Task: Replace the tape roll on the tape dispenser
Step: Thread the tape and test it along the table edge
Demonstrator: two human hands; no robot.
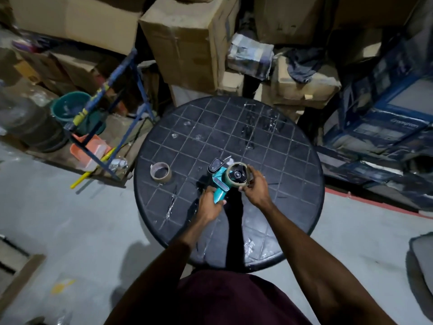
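Observation:
A teal tape dispenser [219,182] with a black front plate lies over the middle of the round black table [293,160]. My left hand [209,202] grips its handle at the near end. A tape roll [237,176] sits on the dispenser's black hub. My right hand [254,186] holds this roll by its rim, fingers curled around the right and near sides. A second roll [160,172], thin and brownish, lies flat on the table to the left, apart from both hands.
Cardboard boxes [187,43] are stacked behind the table. A blue metal frame [121,95], a green bucket [70,109] and an orange tray [90,148] stand at the left. Blue printed cartons [386,118] fill the right. Bits of old tape stick to the tabletop.

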